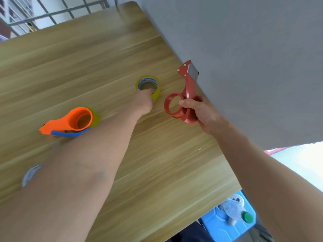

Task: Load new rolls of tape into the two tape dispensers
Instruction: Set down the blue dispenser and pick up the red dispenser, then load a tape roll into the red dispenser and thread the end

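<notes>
The right hand [199,110] curls tight round the handle of the red plastic tape dispenser [187,91] (hub ring bare, blade at twelve o'clock), while at its nine o'clock the left hand [144,102] meets the translucent yellow tape roll [157,92] flat on the wooden table [87,67], grip unclear.

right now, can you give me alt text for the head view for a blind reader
A person's right hand holds an empty red tape dispenser above a wooden table, while the left hand reaches a yellow tape roll lying flat, fingers at its near rim. An orange dispenser with a roll already in it lies to the left.
</notes>
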The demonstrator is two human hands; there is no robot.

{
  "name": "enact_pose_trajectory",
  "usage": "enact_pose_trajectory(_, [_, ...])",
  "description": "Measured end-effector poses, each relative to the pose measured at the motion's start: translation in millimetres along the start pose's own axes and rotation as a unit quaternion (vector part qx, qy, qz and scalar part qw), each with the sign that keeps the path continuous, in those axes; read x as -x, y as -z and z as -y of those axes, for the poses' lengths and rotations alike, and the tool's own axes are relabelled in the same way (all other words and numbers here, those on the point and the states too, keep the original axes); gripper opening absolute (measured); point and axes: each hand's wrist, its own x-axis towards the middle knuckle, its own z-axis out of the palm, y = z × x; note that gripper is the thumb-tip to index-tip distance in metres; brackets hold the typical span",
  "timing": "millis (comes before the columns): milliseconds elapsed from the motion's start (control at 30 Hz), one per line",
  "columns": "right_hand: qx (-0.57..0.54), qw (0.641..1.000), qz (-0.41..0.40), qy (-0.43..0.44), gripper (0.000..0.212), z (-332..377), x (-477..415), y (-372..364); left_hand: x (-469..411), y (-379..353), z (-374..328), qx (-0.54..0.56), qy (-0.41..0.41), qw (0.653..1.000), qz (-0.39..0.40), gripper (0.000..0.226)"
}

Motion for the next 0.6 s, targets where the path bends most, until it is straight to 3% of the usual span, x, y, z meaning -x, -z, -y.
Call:
enact_pose_trajectory(167, [0.013, 1.0, 0.016, -0.004, 0.065, -2, -4, 7, 0, -6, 5, 0.006, 0.013, 1.0, -0.025, 0.026])
enact_pose_trajectory(300, [0.022, 1.0, 0.021, -0.001, 0.066, 8, -4, 4, 8, 16, 8, 0.154, 0.063, 0.985, -0.051, 0.009])
enact_pose_trajectory(367, [0.028, 0.999, 0.028, 0.007, 0.066, 19, 0, -1, 12, 37, 7, 0.295, 0.118, 0.944, -0.085, 0.01])
enact_pose_trajectory(433, [0.029, 0.999, 0.031, 0.019, 0.062, 32, 5, -9, 20, 59, 8, 0.401, 0.142, 0.898, -0.116, 0.033])
enact_pose_trajectory(600, [0.029, 0.996, 0.029, 0.077, 0.029, 68, 22, -40, 60, 113, 5, 0.535, 0.119, 0.831, -0.099, 0.033])
